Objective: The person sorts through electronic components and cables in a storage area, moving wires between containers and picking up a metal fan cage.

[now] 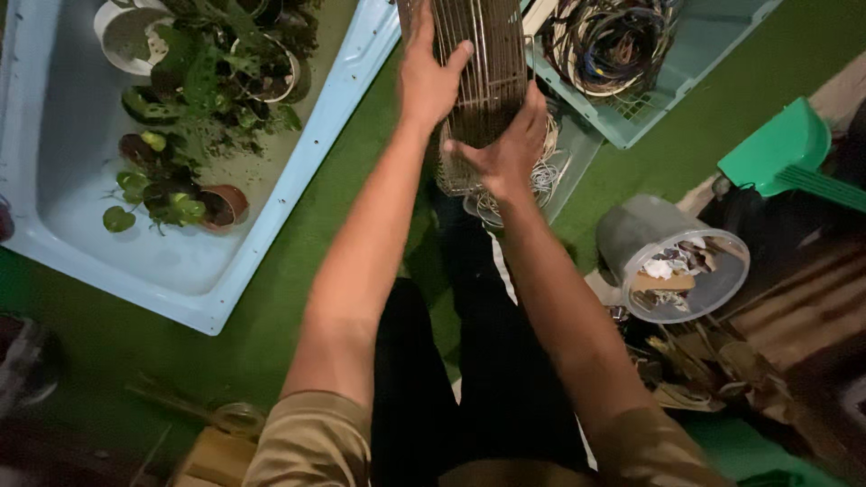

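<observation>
While we hold the grille (483, 77) out over the green mat (298, 271), everything else sits around it. Far to the grille's left lies a pale blue tub (271, 212), tilted across the mat, with potted plants (203, 86) clustered in its upper part and a small brown pot (225, 206) lying lower down. Well below the tub, at the lower edge, a glass jar (239, 419) rests beside something wooden that we cannot make out.

Our left hand (428, 77) is closed on the grille's left edge, fingers curled over its front and thumb behind. Our right hand (507, 149) grips the grille's lower right corner, fingers wrapped under the bottom edge. The grille is a long, dark wire panel with close bars, held upright and slightly tilted, its top running out of view. Below it our dark trousers (469, 361) cover the mat.

Just behind the grille's lower end, a clear tub (577, 149) holds pale coiled wire (546, 171). Up and to the grille's right, a teal crate (713, 45) is filled with dark looped cables (609, 36). Lower right of the grille, a grey bucket (645, 234) lies on its side, its mouth showing scraps of paper and card. Furthest right, a green plastic piece (780, 149) stands at the mat's edge
</observation>
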